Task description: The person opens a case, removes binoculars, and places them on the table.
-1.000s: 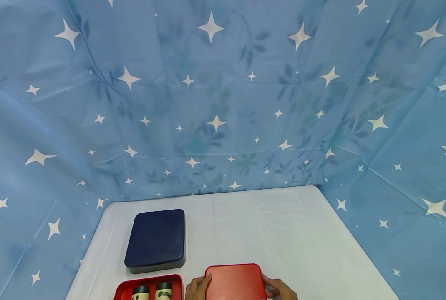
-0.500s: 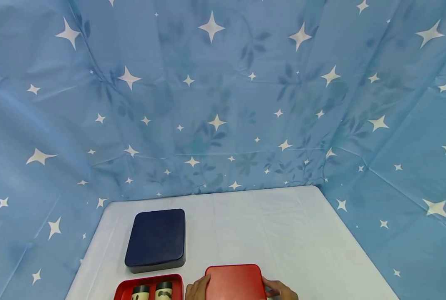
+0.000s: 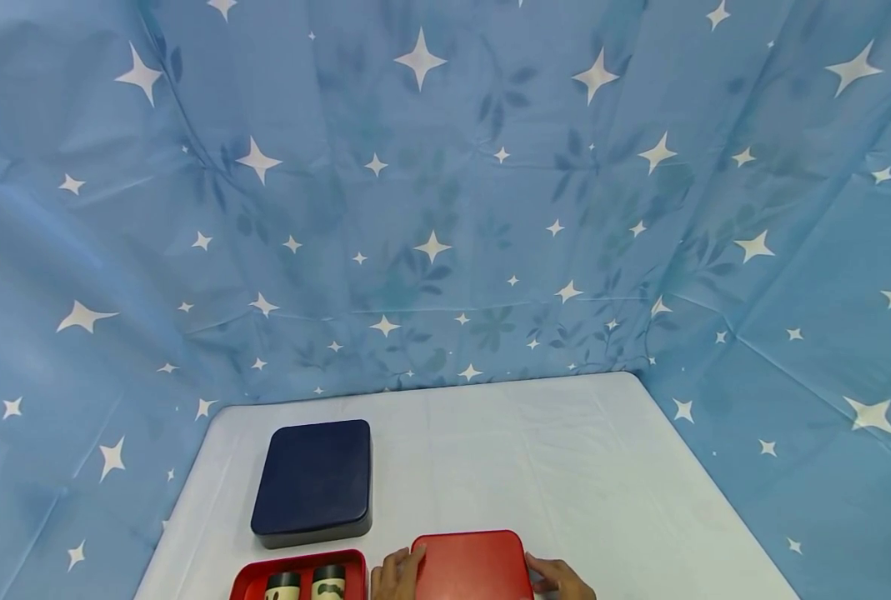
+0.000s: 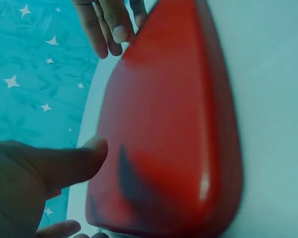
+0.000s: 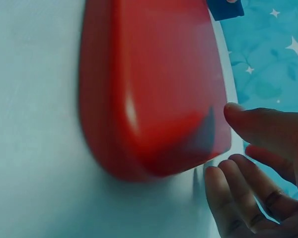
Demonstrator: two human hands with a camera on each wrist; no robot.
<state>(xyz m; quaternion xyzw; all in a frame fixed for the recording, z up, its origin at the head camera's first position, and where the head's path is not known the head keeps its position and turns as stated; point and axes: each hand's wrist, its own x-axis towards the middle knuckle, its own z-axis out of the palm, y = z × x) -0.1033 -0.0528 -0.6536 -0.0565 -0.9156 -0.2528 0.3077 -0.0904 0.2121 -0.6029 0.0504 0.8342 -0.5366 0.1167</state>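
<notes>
A red rectangular box (image 3: pixel 471 568) with rounded corners and a smooth, glossy top lies at the front middle of the white table, its near end cut off in the head view. At its left side is my left hand (image 3: pixel 397 577), the straight thumb reaching over the top edge in the left wrist view. Beside its right edge, my right hand (image 3: pixel 563 579) has loosely bent fingers. In the right wrist view the right thumb (image 5: pixel 253 121) is at the edge and the other fingers (image 5: pixel 238 186) are apart from the side. Neither hand plainly grips it.
Left of the left hand stands an open red tray (image 3: pixel 361 575) holding two cream containers (image 3: pixel 328 585) with black caps. Behind it lies a navy box (image 3: pixel 313 479). A blue starred curtain (image 3: pixel 430 208) surrounds the white table (image 3: pixel 520 450).
My left hand's fingers and thumb have shifted slightly at the box's left edge. The right hand and the box stay nearly in place.
</notes>
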